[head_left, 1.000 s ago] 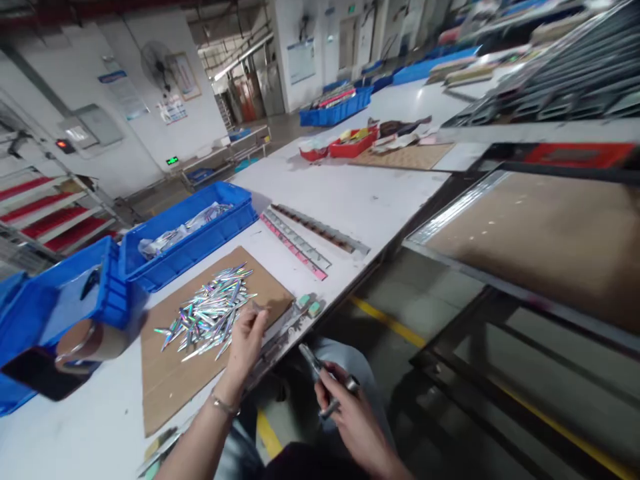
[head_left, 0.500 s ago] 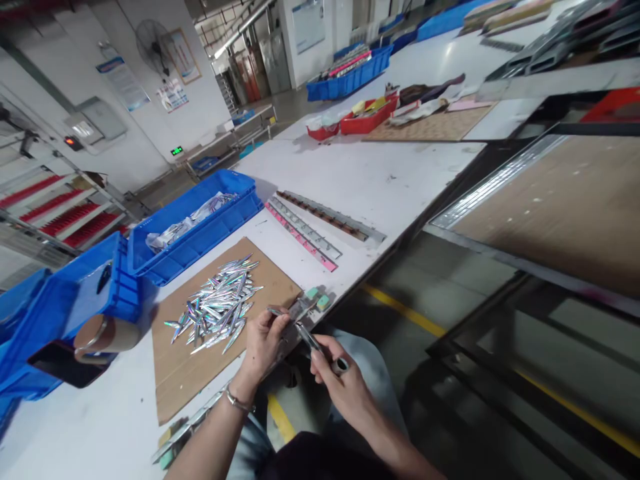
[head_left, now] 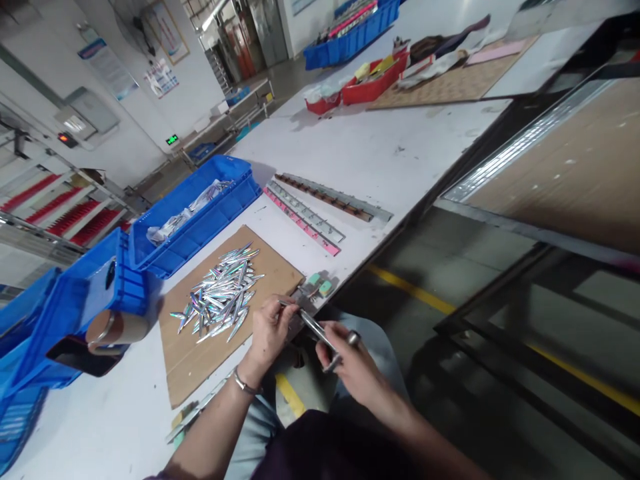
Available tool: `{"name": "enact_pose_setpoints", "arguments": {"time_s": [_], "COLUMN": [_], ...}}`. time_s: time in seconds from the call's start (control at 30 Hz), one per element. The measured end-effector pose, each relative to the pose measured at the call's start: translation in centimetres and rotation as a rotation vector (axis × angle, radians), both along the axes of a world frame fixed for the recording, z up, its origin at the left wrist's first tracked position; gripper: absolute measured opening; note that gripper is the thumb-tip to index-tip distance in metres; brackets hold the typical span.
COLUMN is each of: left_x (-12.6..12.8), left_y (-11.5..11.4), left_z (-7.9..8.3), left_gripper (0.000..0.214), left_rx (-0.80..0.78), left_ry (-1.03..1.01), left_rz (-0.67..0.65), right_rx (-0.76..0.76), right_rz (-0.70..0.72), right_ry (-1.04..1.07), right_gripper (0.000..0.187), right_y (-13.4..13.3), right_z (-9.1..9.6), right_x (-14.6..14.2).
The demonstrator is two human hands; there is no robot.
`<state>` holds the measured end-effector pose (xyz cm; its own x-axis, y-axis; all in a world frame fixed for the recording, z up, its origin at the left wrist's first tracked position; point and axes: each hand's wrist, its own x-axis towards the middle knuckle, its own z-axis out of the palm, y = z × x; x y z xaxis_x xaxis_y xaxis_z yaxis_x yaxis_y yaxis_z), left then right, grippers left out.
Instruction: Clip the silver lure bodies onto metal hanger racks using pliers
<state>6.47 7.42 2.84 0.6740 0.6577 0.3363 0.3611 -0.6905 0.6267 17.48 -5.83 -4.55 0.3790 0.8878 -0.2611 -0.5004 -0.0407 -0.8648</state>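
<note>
Beside the near edge of the cardboard sheet (head_left: 187,377), the right hand (head_left: 353,363) grasps a metal tool (head_left: 316,328) slanting lengthwise sheetward, tip just beside the small piece (head_left: 285,303) pinched in the left hand's (head_left: 269,328) fingers.

Your left hand (head_left: 269,330) pinches a small piece (head_left: 286,304) between thumb and fingers. Your right hand (head_left: 350,363) grips a metal hand tool (head_left: 316,328), its tip at the left fingertips; contact with the piece cannot be determined. To the left of your hands, a pile of silvery slivers (head_left: 223,290) lies on a cardboard sheet (head_left: 193,370) on the white table (head_left: 400,147). Beyond the sheet stands a blue bin (head_left: 175,247); a mug (head_left: 131,329) stands beside it.
</note>
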Motion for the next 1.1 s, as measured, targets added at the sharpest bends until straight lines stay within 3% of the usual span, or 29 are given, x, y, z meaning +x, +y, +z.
{"name": "enact_pose_setpoints", "arguments": {"time_s": [0.07,0.13,0.2,0.33,0.4,0.47,0.63,0.7,0.8,0.9,1.03,1.1], "left_x": [0.0,0.0,0.0,0.1,0.0,0.0,0.1,0.2,-0.4,-2.7,-6.9,-8.4], "left_y": [0.0,0.0,0.1,0.1,0.0,-0.2,-0.7,-0.8,-0.5,1.5,6.2,8.2], "left_z": [-0.1,-0.1,-0.1,-0.3,-0.3,-0.2,-0.5,-0.6,-0.2,1.4,3.9,4.7], "left_gripper": [0.024,0.023,0.022,0.024,0.024,0.025,0.026,0.026,0.022,0.021,0.012,0.014], "left_rx": [0.022,0.041,0.046,0.046,0.037,0.022,0.024,0.033,-0.003,0.019,0.214,0.184], "left_ry": [-0.002,0.002,0.0,-0.028,-0.032,-0.023,-0.007,0.004,0.059,0.158,0.499,0.673], "left_rz": [-0.01,-0.021,-0.028,-0.048,-0.045,-0.028,-0.026,-0.017,-0.067,-0.068,0.335,0.399], "right_rx": [-0.025,-0.023,0.005,0.03,0.021,0.016,-0.006,-0.015,-0.019,-0.052,-0.083,-0.105], "right_rz": [0.03,0.018,-0.036,-0.06,-0.047,-0.028,0.169,0.208,0.198,0.123,0.014,0.0], "right_ry": [0.274,0.173,-0.121,-0.909,-1.033,-0.769,0.528,0.774,0.86,0.786,0.631,0.612], "right_gripper": [0.051,0.05,0.039,0.028,0.029,0.027,0.044,0.045,0.039,0.032,0.033,0.029], "right_y": [0.3,0.0,-0.6,-1.6,-1.5,-1.0,0.1,0.1,-0.2,-1.3,-3.5,-4.3], "right_z": [-0.1,-0.3,-0.2,0.5,0.7,0.4,-1.4,-1.8,-1.7,-1.6,-2.6,-3.0], "right_x": [-0.2,-0.2,0.2,1.6,1.9,1.7,0.6,0.4,0.4,0.7,0.3,-0.4]}}
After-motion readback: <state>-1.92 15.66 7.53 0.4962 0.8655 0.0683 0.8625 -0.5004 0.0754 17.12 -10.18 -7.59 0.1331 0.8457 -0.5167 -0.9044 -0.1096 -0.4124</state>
